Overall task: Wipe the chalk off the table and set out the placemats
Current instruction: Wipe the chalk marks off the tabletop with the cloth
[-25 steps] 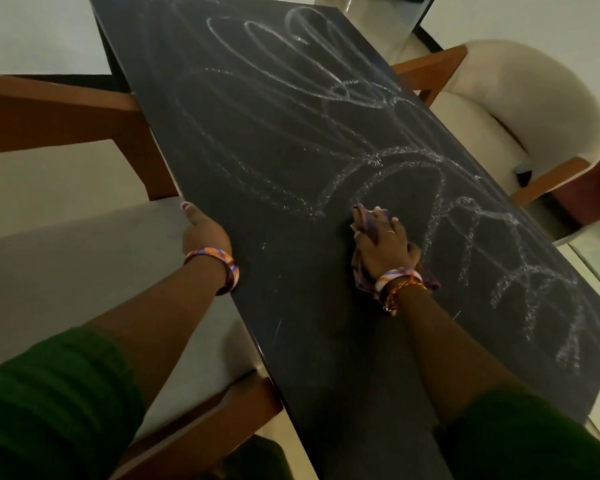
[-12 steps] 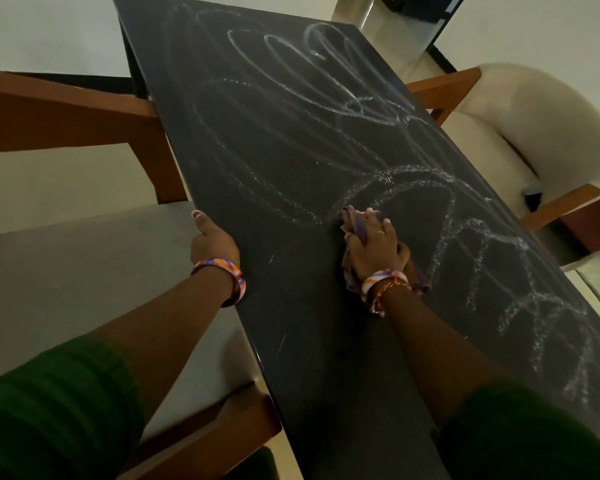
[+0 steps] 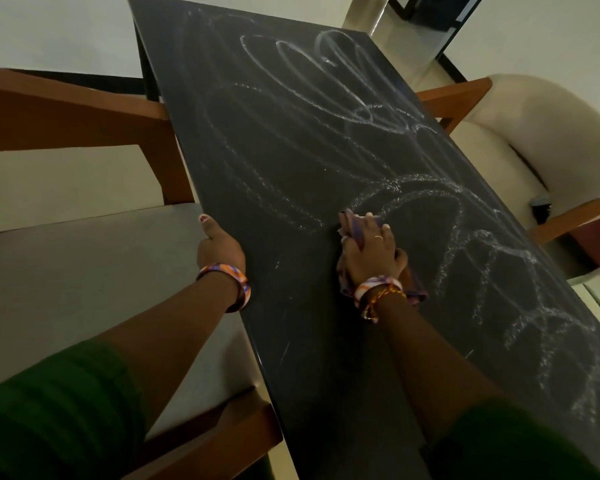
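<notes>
Nearest, at the bottom of the frame, two green sleeves lead up to the hands. The left hand [image 3: 219, 245] sits at the left edge of the dark desk [image 3: 291, 150], thumb up along the rim; whether its fingers curl under the edge is hidden, so their state cannot be told. Just right of it, mid-frame, the right hand [image 3: 369, 252] bears down on a purple cloth [image 3: 355, 228], with the fingers [image 3: 378, 233] curled round the bunched fabric, some of it poking out between them and more trailing by the wrist.

The cloth looks soft, light and limp, so it probably works best wadded under the palm, as it is, rather than held by a corner. The desk top seems hard and smooth, so chalk should lift with steady pressure.

Beyond the hand, chalk loops [image 3: 413, 202] run to the centre, right and upper part of the frame, still unwiped. No placemats are in view. Wooden chairs [image 3: 84, 112] flank the desk.
</notes>
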